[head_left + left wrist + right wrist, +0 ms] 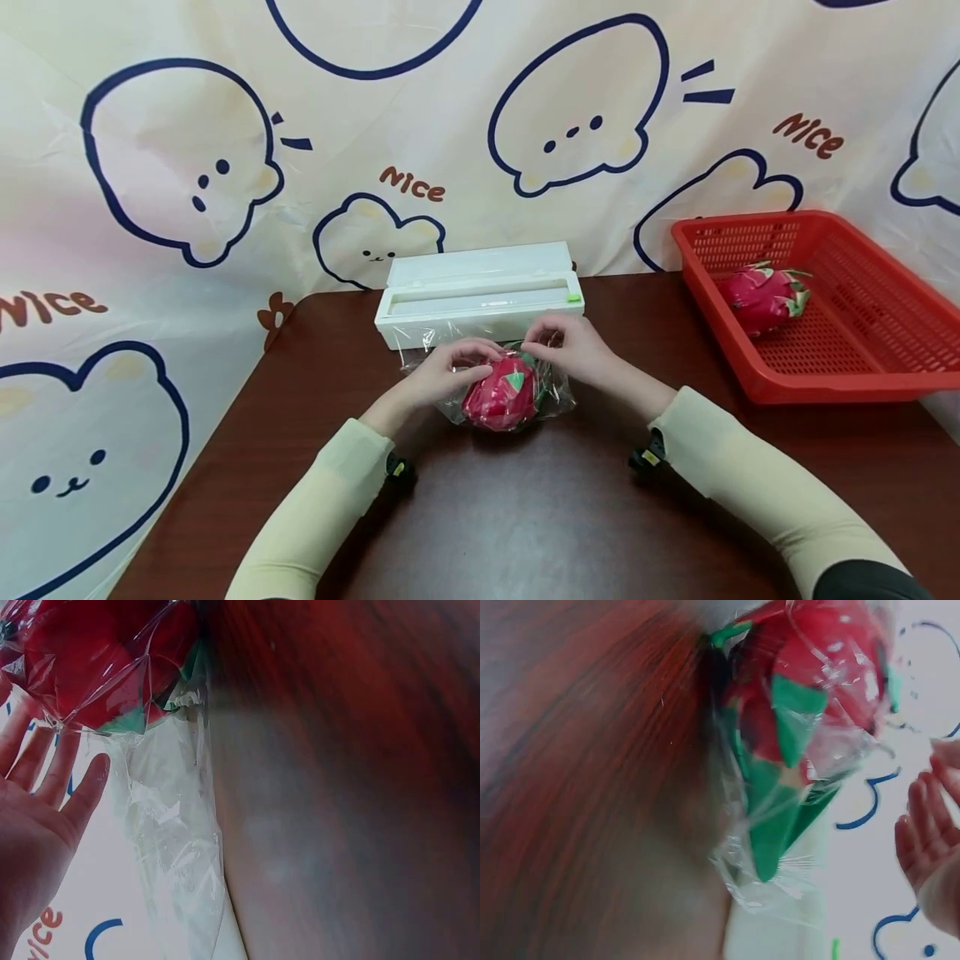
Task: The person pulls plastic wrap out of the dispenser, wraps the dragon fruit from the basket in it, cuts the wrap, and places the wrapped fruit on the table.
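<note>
- Seeing a rounded dragon fruit (498, 400) lying on the dark wood-grained bench (487, 533), just in front of a long white box (483, 321) and between both hands;
- showing deep pinkish-red skin, smooth and shiny under clear film (558, 398); carrying pointed green flaps, with one standing out on the upper face;
- gathering several longer green flaps at the right end, in the right wrist view; tapering there to a leafy tip, with a small tan patch showing between flaps;
- stretching the film snugly over the red body; catching white glints along its creases; crumpling loosely at both sides and trailing past the leafy tip;
- holding the left hand (450, 371) loosely open at the left and far side of the fruit; spreading its fingers, touching the wrapped surface, having no visible hold on anything;
- bending the right hand (573, 346) at the far right edge of the wrapping; bringing thumb and forefinger close together, leaving any pinch of film between them impossible to tell;
- raising the lid of the white box at the back; showing a small green tab (573, 297) near its right end;
- resting a second dragon fruit (757, 300), pink with green tips, inside a red basket (840, 387) at the right.
</note>
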